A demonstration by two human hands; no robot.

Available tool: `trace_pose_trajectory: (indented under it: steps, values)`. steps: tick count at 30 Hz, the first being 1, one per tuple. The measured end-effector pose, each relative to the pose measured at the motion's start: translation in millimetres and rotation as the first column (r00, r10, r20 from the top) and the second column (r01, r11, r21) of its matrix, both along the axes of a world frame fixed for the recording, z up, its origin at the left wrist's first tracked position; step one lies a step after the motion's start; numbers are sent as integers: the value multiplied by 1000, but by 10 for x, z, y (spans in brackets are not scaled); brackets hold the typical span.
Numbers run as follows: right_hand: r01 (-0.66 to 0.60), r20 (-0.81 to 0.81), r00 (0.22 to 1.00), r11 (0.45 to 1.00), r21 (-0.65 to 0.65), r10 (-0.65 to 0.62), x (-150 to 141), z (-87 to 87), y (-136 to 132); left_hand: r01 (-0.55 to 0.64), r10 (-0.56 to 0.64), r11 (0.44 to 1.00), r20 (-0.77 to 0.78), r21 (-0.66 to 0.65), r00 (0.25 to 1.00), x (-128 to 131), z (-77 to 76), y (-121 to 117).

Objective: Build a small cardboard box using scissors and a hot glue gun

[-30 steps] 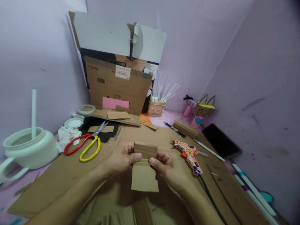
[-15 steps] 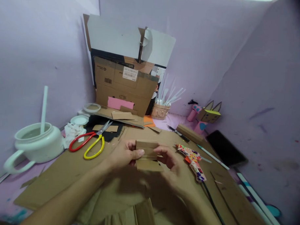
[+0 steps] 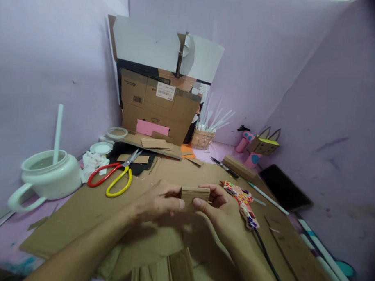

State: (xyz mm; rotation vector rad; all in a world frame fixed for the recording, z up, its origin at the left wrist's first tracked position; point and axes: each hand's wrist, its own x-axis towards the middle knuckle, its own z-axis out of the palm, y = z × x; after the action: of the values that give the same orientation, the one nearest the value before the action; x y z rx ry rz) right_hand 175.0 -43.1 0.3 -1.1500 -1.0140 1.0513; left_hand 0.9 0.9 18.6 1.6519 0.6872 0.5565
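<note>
A small folded cardboard piece [image 3: 195, 194] is held between both hands above the cardboard-covered table. My left hand [image 3: 162, 199] grips its left end, thumb in front and fingers behind. On the right end, my right hand [image 3: 219, 203] pinches it the same way. Some fingertips are hidden behind the piece. Close to my right hand lies a glue gun [image 3: 243, 202] with a colourful patterned body and a dark cord. Below my hands, at the near edge, is a larger folded cardboard part [image 3: 167, 271].
Scissors [image 3: 118, 175] with red and yellow handles lie left. A pale green pot [image 3: 51, 178] stands far left. Behind are a cardboard box [image 3: 158, 106] and a basket [image 3: 202, 140] of white sticks. A marker [image 3: 225, 167], a phone-like dark slab [image 3: 284, 187] and a cardboard animal figure [image 3: 264, 147] are right.
The cardboard piece has been turned and folded flatter, so its open, stepped side no longer shows. My right hand has closed on its right end, thumb now in front. The view has shifted slightly.
</note>
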Motion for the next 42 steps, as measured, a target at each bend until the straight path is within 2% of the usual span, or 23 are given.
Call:
trace_pose_trajectory:
  steps: [2,6,10,12,16,18,19,21,23,24,25,27,30,33,36,38,40,42]
  values:
    - [-10,0,1000,1000,11,10,-1,5,-7,-47,48,997,-16,65,999,49,-5,-51]
    - [-6,98,995,1000,18,4,-6,-11,-21,-229,252,947,-76,227,965,128,-58,-102]
    - [28,209,977,998,53,-39,-9,-61,-17,-230,290,909,-133,347,948,131,-63,-107]
    - [24,221,975,997,70,-39,-21,-82,-22,-266,339,864,-102,427,935,130,-61,-124]
    - [17,197,980,999,37,-24,-69,-109,-49,-354,428,711,25,608,903,159,-110,-180]
    - [35,152,988,999,36,-41,-91,-128,-54,-389,448,682,67,619,892,175,-143,-184]
    - [38,112,993,999,24,-41,-98,-140,-50,-408,453,697,79,590,888,180,-152,-173]
    - [-3,-47,999,999,-33,2,-95,-165,-28,-426,432,788,95,444,897,179,-153,-128]
    - [-77,-225,973,994,-80,57,-63,-185,9,-413,393,889,135,196,910,166,-130,-66]
    - [-99,-291,954,992,-82,71,-38,-190,31,-396,381,916,168,64,909,157,-115,-35]
    - [-104,-329,942,992,-76,74,-9,-192,53,-377,379,925,205,-49,902,148,-99,-9]
    - [-94,-346,936,994,-62,67,47,-186,91,-367,406,911,257,-186,877,133,-75,27]
    - [-80,-352,934,996,-47,59,97,-177,122,-373,427,898,265,-233,864,115,-65,31]
    - [-59,-328,943,998,-35,44,104,-199,131,-351,379,925,261,-146,888,93,-63,-7]
    - [-29,-281,959,999,-19,22,98,-244,132,-306,281,947,217,95,935,82,-48,-71]
    - [4,-238,971,1000,-1,-4,90,-275,128,-261,242,910,99,323,965,102,-41,-118]
    - [43,-186,982,999,20,-38,76,-305,119,-222,277,828,-33,515,960,142,-50,-158]
    - [78,-135,988,996,42,-71,55,-333,105,-209,319,782,-89,586,944,184,-76,-183]
